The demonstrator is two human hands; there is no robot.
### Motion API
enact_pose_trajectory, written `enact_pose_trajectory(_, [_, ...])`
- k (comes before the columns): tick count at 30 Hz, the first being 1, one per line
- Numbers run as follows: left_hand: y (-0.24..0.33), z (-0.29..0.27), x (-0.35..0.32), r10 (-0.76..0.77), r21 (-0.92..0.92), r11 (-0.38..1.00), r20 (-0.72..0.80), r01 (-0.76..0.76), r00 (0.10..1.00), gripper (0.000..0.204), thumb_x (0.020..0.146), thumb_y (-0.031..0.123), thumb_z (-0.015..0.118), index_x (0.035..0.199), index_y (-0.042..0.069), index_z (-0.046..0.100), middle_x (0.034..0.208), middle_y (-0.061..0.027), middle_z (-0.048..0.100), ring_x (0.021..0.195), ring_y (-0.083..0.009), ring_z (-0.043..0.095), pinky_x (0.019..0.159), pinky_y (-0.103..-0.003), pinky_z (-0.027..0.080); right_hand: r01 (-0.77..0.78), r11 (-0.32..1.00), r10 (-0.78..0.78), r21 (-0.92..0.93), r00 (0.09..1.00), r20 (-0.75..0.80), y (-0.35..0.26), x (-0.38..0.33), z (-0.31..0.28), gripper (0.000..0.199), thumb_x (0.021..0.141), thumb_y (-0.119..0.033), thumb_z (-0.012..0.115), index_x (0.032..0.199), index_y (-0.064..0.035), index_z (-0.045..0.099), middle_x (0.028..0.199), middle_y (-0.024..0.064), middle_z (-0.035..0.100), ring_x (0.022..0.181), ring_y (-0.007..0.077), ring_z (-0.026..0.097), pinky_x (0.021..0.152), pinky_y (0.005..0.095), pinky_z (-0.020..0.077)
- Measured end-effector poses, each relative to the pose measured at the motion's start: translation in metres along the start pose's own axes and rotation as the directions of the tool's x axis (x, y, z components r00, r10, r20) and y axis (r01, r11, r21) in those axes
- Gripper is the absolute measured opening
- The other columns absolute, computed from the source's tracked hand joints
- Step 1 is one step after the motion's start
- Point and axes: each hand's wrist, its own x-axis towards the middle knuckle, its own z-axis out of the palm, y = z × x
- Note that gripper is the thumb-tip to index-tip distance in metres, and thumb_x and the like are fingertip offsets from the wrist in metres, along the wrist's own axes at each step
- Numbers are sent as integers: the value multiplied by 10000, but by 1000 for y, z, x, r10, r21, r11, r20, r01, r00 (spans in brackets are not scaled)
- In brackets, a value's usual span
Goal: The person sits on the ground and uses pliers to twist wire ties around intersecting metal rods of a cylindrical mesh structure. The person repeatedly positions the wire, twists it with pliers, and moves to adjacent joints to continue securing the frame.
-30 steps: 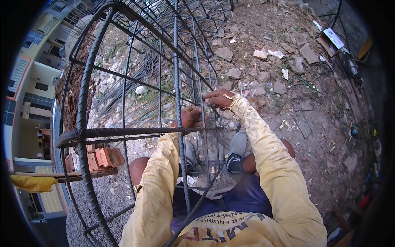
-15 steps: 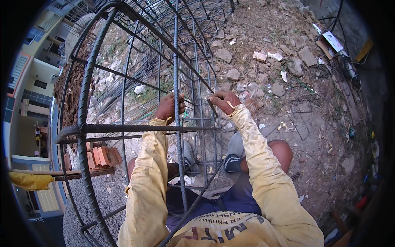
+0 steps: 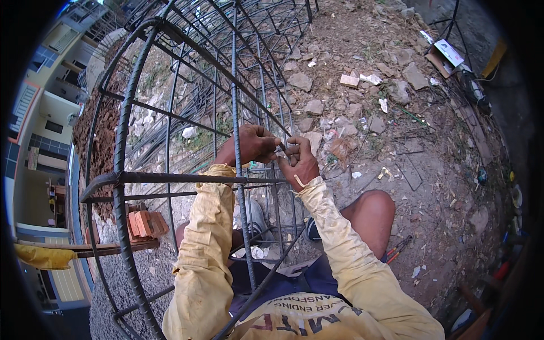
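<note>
**Reader:** Where did the work lie in relation to you?

**Author:** The long, dark steel reinforcement cage of ribbed bars and bent ties stood before you and to your left, stretching away over the stony brown ground. Your left hand lay behind an upright bar, and a cross-bar passed over your left yellow fabric sleeve, so that arm evidently reached in among the bars.

**Reader:** And your right hand?

**Author:** It came from the outer side, so that your hands met near the cage's sloping bar, presumably because one spot there needed fingers from both sides.

**Reader:** How were your fingers set?

**Author:** Your left ones were curled into a narrow pinch; your right thumb and fingers were bent close together beside them. Whether either held anything thin could not be told.

**Reader:** Why did the orange-handled metal hand tool lie beside your right knee?

**Author:** Probably to leave both hands free, yet keep it near.
</note>
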Motion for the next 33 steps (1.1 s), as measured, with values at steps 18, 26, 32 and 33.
enact_pose_trajectory(18, [8,5,-13,-33,-234,968,243,92,969,291,916,176,605,1143,34,491,942,-124,695,763,-191,698,625,-290,546,453,888,-455,-76,891,2,28,-4,-1,350,826,-106,682,1162,-101,587,1032,131,619,968,341,599,837,420,497])
enact_pose_trajectory(26, [-20,10,10,177,363,914,44,-180,983,565,898,436,665,1314,73,544,1102,-140,623,967,-215,612,697,-292,542,364,912,-392,-187,908,-146,22,0,-2,255,863,-171,675,1093,-69,629,1028,173,614,980,357,603,851,435,492])
enact_pose_trajectory(32, [-45,26,23,325,355,882,20,-311,946,444,916,418,625,1120,23,643,974,-133,662,888,-223,624,749,-350,498,277,932,-322,-234,929,-183,33,5,-3,192,857,-175,704,1013,-67,679,887,136,677,759,287,662,699,374,525])
enact_pose_trajectory(33, [-46,27,24,383,414,838,19,-356,924,429,916,402,625,1103,16,642,947,-140,662,872,-228,628,756,-353,492,243,944,-284,-221,943,-175,33,6,-4,188,861,-181,700,1003,-60,683,870,132,681,738,270,664,682,365,524])
